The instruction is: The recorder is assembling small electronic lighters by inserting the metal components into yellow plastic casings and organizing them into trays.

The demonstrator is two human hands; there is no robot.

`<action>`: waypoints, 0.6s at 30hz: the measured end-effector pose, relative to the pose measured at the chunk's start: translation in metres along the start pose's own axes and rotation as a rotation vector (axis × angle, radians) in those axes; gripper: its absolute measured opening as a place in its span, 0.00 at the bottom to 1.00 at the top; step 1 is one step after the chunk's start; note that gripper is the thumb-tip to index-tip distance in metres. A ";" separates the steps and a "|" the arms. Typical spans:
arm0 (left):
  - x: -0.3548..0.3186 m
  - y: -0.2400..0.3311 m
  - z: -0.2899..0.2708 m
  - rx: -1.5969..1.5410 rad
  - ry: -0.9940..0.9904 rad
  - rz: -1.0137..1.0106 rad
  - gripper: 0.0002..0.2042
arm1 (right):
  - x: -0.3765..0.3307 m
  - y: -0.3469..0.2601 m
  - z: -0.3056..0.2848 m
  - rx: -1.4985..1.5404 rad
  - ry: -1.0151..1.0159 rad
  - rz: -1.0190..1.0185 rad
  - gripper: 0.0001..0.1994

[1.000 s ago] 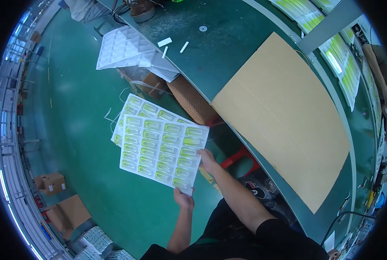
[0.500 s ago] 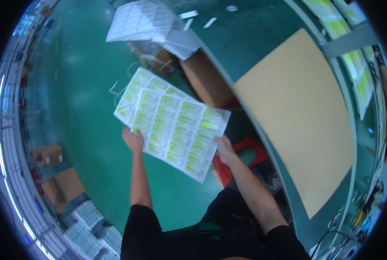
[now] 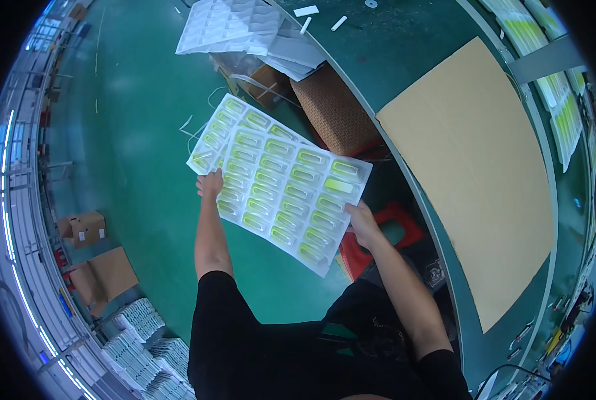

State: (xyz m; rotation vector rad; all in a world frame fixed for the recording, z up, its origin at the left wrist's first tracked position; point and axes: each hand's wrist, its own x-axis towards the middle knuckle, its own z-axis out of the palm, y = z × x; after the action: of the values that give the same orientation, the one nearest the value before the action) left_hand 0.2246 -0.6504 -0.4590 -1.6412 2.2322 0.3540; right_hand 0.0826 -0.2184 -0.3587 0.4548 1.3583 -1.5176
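Observation:
A white moulded plastic tray with rows of pockets, tilted in the picture, is between my two hands. Most of its pockets show yellow-green outlines, and one near the right edge looks filled with a pale yellow-green piece. My right hand grips its right edge, thumb on top. At the left edge, my left hand is closed on the tray, its fingertips partly hidden. A second similar tray sticks out from under the first at the far left; whether a hand holds it too, I cannot tell.
To the right runs a green worktable with a large cardboard sheet. Below its edge are a red stool and a brown woven-looking box. Empty white trays lie at the far end. Cartons and white stacks stand left.
My view has shifted slightly, so the surroundings sit farther right and higher. My left hand is a little farther up the tray's left edge; my right hand keeps its grip.

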 end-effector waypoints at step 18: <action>-0.031 -0.007 -0.012 -0.479 0.002 0.307 0.21 | -0.006 0.005 0.003 -0.123 0.085 -0.071 0.22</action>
State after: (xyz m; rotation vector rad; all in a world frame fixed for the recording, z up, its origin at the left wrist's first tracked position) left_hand 0.2383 -0.6306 -0.4358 -1.4902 2.5405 1.0343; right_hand 0.0905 -0.2183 -0.3558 0.4010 1.5392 -1.4764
